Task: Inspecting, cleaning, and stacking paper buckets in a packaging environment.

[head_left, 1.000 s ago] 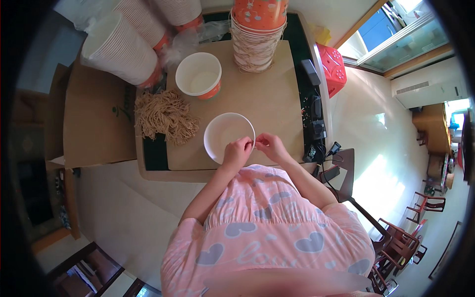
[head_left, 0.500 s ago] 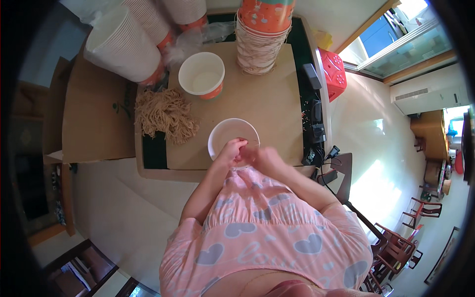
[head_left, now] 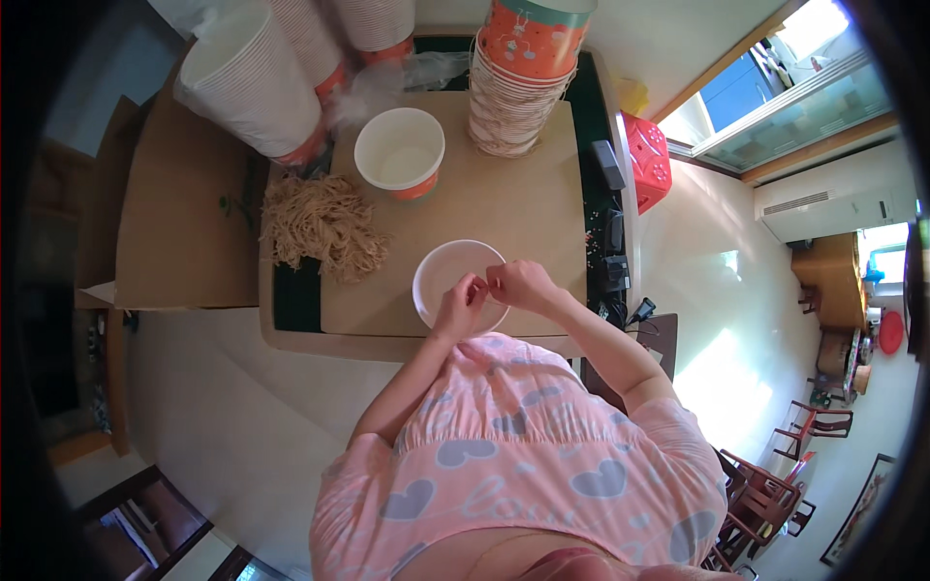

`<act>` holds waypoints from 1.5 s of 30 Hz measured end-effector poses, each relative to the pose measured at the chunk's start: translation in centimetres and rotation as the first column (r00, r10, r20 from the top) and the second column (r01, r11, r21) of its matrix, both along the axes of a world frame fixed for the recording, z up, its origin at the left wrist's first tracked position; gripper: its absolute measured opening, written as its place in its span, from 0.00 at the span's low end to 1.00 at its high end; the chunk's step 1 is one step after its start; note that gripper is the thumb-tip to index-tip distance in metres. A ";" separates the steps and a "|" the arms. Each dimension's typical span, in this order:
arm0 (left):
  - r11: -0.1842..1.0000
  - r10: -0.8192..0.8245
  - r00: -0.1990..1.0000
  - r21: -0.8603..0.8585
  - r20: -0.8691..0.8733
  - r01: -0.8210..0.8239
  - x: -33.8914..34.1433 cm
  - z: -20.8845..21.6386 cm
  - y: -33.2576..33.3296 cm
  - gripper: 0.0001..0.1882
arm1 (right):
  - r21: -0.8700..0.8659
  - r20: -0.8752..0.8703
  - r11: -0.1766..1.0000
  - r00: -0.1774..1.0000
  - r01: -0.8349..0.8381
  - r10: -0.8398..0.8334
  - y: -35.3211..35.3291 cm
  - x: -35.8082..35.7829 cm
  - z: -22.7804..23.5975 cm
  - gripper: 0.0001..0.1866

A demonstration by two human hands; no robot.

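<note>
A white paper bucket (head_left: 438, 276) stands at the near edge of the table, close to my body, with its round mouth facing up. Above its right rim my left hand (head_left: 463, 304) is closed, its fingertips pinched together. My right hand (head_left: 525, 287) is also closed, with its fingertips almost meeting those of the left. Whatever lies between the fingers is too small to make out. Another bucket (head_left: 399, 150), white inside and orange outside, stands farther back. To its left lies a loose bundle of beige string (head_left: 325, 230).
A tall stack of orange buckets (head_left: 528, 48), string hanging about its lower part, stands at the back right. Wrapped stacks of white buckets (head_left: 247, 82) lean by a cardboard box (head_left: 184, 208) at left. Black adapters (head_left: 612, 271) line the table's right edge; a red stool (head_left: 646, 160) stands beyond.
My hands, crossed and blurred together before, have come slightly apart and risen to the bucket's right rim. The right hand has moved a little right and up.
</note>
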State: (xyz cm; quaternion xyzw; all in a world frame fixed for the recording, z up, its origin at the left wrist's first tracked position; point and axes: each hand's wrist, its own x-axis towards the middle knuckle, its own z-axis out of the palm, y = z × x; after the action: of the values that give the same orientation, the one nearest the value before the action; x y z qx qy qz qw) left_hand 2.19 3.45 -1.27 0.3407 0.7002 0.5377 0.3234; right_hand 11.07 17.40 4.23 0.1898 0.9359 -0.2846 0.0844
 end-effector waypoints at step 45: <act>0.985 0.099 0.426 -0.149 0.899 0.086 -1.6 1.1 0.2 0.06 | -0.353 -0.540 0.878 0.696 0.323 -0.473 -4.9 3.9 -1.6 0.08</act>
State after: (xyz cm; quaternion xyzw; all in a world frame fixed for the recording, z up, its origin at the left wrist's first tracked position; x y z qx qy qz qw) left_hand 0.55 3.65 -0.14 -0.0325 0.4627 0.5748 0.6741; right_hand 15.00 12.48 2.63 0.2754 0.8079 -0.4482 -0.2656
